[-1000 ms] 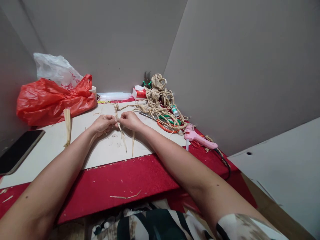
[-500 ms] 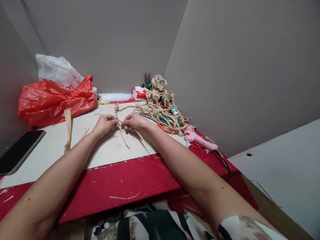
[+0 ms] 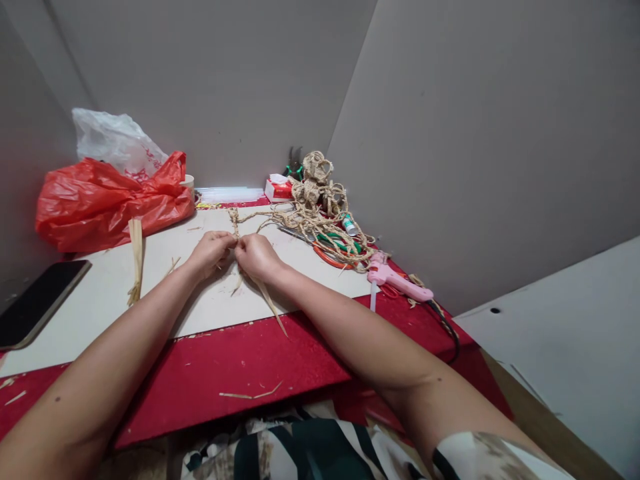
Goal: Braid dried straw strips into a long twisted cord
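While the left hand (image 3: 215, 253) pinches a braided straw rope (image 3: 233, 217) near the middle of the bench (image 3: 300, 360) and the right hand (image 3: 259, 256) grips loose strands (image 3: 271, 306) trailing toward its front edge, uneven tension could slacken the braid; the tangled rope pile (image 3: 307, 215) toward the far right corner might snag.

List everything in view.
Braid: 1, tan, in hands
Rope heap: 1, tan, back right
Straw bundle: 1, yellowish, left
Scraps: many, tan, scattered
Phone: 1, black, left
Bag: 1, red, back left
Thin bag: 1, white, back left
Roll: 1, cream, back left
Sticks: several, clear, back
Tissue box: 1, red-white, back
Cutters: 1, black-green, back
Bottle: 1, white-green, in rope
Handles: several, orange-green, under rope
Glue gun: 1, pink, right
Board: 1, white, centre
Table: 1, red, below
Walls: several, grey, around
Panel: 1, white, right
Clothing: 1, patterned, bottom
Left hand: 1, bare, centre
Right hand: 1, bare, centre
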Tool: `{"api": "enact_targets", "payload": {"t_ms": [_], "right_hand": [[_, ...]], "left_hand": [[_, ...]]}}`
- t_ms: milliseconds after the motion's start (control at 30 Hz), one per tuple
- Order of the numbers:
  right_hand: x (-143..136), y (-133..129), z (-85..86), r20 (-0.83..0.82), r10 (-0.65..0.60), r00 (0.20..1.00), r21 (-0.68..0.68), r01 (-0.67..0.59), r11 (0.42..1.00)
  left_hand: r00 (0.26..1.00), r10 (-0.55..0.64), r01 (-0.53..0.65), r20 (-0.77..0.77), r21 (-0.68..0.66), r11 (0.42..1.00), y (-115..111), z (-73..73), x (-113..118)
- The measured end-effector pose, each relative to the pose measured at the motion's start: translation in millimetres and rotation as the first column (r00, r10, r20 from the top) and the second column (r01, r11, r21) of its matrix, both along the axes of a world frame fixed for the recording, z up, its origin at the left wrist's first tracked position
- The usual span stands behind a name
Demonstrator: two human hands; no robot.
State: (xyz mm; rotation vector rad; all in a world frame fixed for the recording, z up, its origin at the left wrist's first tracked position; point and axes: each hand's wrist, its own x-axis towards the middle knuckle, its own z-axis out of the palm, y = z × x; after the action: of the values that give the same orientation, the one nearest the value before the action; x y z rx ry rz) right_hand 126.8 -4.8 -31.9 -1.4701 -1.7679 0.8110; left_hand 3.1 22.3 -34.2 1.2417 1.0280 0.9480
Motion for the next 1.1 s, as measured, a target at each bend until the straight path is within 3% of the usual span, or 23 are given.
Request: {"api": "enact_targets", "payload": {"t_ms": [100, 267, 333, 467, 533, 667, 800, 967, 1100], "right_hand": [[-4.9, -6.4, 1.5, 0.206, -0.071, 0.976, 0.200, 0.029, 0.979], [-8.0, -13.7, 5.7, 0.344, 0.026, 0.938, 0.226, -0.110, 0.968], [-0.7, -10.6, 11.4, 0.297, 0.052, 0.953, 0.240, -0.127, 0.962], [21.6, 6.0, 21.4, 0.008, -0.137, 0.991, 0.307, 0.127, 0.943], [25.7, 13.5, 20.1, -0.097, -0.161, 0.982, 0.248, 0.181, 0.952], [11.1, 15.3, 10.6, -0.301, -0.030, 0.953, -0.089, 0.003, 0.996], [-0.4, 8.9, 11.5, -0.485, -0.029, 0.874, -0.349, -0.162, 0.923], [13.9, 12.6, 18.1, -0.474, 0.007, 0.880, -0.458, -0.254, 0.852], [23.8, 20.0, 16.2, -0.451, 0.066, 0.890, -0.531, -0.328, 0.781]], "left_hand": [[1.000, -0.004, 0.004, 0.028, -0.004, 1.000, -1.0, 1.6, -0.3], [0.997, 0.042, -0.039, 0.066, -0.049, 0.998, 2.4, 2.9, -4.0], [0.994, 0.049, -0.043, 0.093, -0.067, 0.997, 4.6, 4.0, -6.3], [0.994, -0.011, 0.027, 0.112, -0.145, 0.989, 7.4, 7.2, -10.2], [0.993, -0.040, 0.058, 0.111, -0.164, 0.985, 7.8, 8.0, -10.8], [0.987, -0.081, 0.103, 0.142, -0.153, 0.983, 8.0, 6.3, -9.7], [0.983, -0.083, 0.107, 0.162, -0.142, 0.984, 7.4, 3.2, -9.1], [0.995, -0.087, 0.094, 0.057, -0.121, 0.988, 2.5, 5.5, -5.9], [0.992, -0.102, 0.111, 0.072, -0.124, 0.986, -0.9, 11.2, -4.1]]}}
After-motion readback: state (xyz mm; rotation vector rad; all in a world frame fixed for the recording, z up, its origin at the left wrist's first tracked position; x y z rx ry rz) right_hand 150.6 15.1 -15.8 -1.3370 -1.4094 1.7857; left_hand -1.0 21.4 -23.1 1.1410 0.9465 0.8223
